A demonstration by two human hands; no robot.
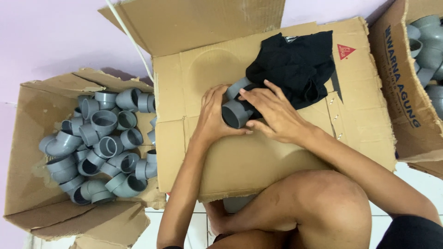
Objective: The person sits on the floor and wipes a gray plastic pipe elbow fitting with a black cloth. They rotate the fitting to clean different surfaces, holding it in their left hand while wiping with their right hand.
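- At the far left an open cardboard box [27, 152] lies on the floor, loosely filled with grey pipe elbows [99, 147] heaped in no order, their round mouths facing many ways. It sits well apart from both hands.
- The left hand [213, 117] rests on the flattened cardboard sheet [258, 157] that serves as a work surface. Its fingers curl around the left flank of a grey pipe fitting [236, 113], thumb low and fingertips reaching up over the top, so they are wrapped in a hold rather than slack.
- The fitting stands between the two hands, touching both. Its open round mouth faces down-left, toward the person, and its long axis runs from that mouth up and to the right, where the far end slips under the cloth.
- The right hand [272, 115] comes in from the right, fingers spread and laid over the fitting's upper right side. It seems to press the cloth against the pipe, though whether it truly grips is hard to tell from this angle. Both hands are equally near; the left one has the firmer clasp.
- The black cloth [295, 62] is bunched just behind the fitting, touching it.
- At the far right a second carton [406, 92] holds more grey fittings [429, 41], well apart.
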